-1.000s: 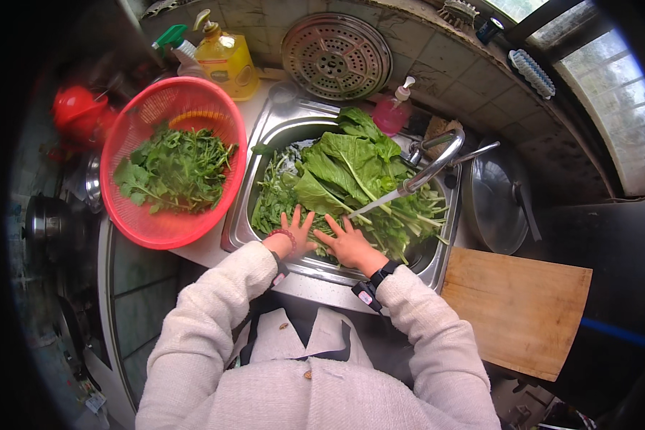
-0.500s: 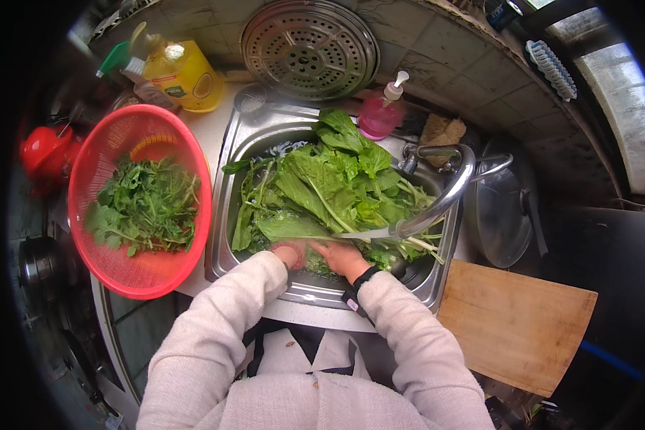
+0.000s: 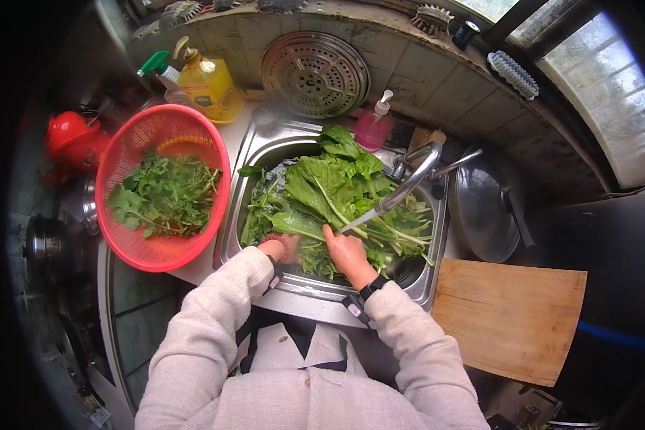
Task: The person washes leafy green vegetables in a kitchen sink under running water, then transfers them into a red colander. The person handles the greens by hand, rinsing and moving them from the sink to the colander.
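The heap of large broad-leafed green vegetables [image 3: 344,208] fills the stainless steel sink basin [image 3: 265,147] at the centre of the frame, with pale stalks pointing toward the lower right. A thin stream of water runs from the curved chrome tap [image 3: 408,175] onto the leaves.

The right hand [image 3: 347,254] lies on the leaves just below the stream, fingers extended and pressing flat, gripping nothing that can be made out. The left hand [image 3: 279,247] is buried at the near edge of the heap; whether it is open or closed on a leaf cannot be told.

Judged step: rinsing and turning the leaves under running water. Any next move would call for lifting leaves clear of the tap spout, which overhangs the heap.

Open room is limited. The round red plastic colander [image 3: 140,251], holding smaller leafy greens [image 3: 165,197], sits just beside the sink's left rim. The rectangular wooden cutting board [image 3: 512,319] lies bare on the surface at the lower right. A yellow bottle of liquid [image 3: 211,86], a perforated round steel steamer tray [image 3: 315,72] and a pink pump dispenser [image 3: 373,125] crowd the far ledge behind the sink.
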### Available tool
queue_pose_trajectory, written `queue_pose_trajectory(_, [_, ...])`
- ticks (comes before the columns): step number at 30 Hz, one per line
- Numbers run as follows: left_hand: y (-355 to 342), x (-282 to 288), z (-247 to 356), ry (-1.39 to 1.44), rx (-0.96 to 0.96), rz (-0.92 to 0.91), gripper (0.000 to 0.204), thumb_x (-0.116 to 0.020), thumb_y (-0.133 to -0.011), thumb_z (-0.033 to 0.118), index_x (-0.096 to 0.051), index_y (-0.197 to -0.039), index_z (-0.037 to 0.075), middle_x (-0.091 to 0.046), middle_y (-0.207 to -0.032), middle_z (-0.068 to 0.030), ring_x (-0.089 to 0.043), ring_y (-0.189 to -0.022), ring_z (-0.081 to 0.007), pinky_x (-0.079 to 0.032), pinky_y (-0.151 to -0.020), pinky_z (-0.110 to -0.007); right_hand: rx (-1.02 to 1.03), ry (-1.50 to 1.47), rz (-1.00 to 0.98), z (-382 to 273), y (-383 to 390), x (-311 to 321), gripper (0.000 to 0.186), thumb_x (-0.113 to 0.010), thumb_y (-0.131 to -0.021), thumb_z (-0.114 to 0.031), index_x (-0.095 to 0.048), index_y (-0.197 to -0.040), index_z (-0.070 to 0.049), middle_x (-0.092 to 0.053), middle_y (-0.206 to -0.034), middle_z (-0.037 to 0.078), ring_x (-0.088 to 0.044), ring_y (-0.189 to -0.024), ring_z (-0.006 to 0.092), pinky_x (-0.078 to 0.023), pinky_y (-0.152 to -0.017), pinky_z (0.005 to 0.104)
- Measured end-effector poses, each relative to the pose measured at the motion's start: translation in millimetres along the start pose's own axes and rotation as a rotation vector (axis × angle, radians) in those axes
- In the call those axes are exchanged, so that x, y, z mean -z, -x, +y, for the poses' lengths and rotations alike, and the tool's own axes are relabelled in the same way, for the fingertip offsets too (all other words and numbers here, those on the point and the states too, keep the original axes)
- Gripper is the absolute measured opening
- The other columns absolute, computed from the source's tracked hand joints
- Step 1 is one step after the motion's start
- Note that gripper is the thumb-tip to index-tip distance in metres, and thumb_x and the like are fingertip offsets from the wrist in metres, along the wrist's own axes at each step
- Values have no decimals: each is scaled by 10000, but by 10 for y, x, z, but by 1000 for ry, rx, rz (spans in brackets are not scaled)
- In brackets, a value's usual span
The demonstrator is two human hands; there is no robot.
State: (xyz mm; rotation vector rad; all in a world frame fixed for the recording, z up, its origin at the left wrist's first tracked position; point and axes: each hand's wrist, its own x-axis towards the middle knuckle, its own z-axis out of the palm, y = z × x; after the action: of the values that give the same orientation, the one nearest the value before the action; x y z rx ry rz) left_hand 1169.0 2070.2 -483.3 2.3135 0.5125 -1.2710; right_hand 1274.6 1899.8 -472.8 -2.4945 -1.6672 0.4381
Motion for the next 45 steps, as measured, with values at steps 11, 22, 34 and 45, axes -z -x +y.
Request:
queue_pose_trajectory(11, [330, -144, -86, 117, -195, 319, 768, -671, -816, 351, -295, -1407, 36, -446, -1326, -274, -451, -1227, -398, -387, -1019, -421, -15, -212, 339, 11, 336, 294, 133, -578, -829, -235, -586, -866, -107, -586, -845, 113, -623, -663, 348, -498, -545, 468])
queue_pose_trajectory(22, [355, -293, -148, 56, -239, 355, 689, -624, -811, 332, -383, -1393, 52, -470, -1356, -204, -454, -1251, -347, -369, -1048, -398, -171, -86, 494, 685, 434, 1068, 207, -636, -830, -235, -604, -1000, -121, -563, -900, 109, -606, -841, 325, -516, -650, 437])
queue_pose_trajectory(34, [594, -401, -330, 220, -145, 329, 498, -573, -876, 307, -523, -1275, 13, -599, -1172, -222, -561, -1110, -362, -437, -960, -404, 403, 179, -105, -489, -125, -244, 171, -537, -816, -181, -704, -831, -147, -620, -958, 24, -565, -988, 213, -486, -756, 431])
queue_pose_trajectory(45, [619, -591, -644, 783, -132, 450, 573, -579, -911, 261, -399, -1360, -46, -489, -1328, -249, -494, -1232, -315, -417, -996, -365, 265, 99, -686, -501, -422, -276, 727, -509, -816, -37, -311, -1449, -334, -160, -1550, 81, -257, -1377, 375, -222, -1061, 646])
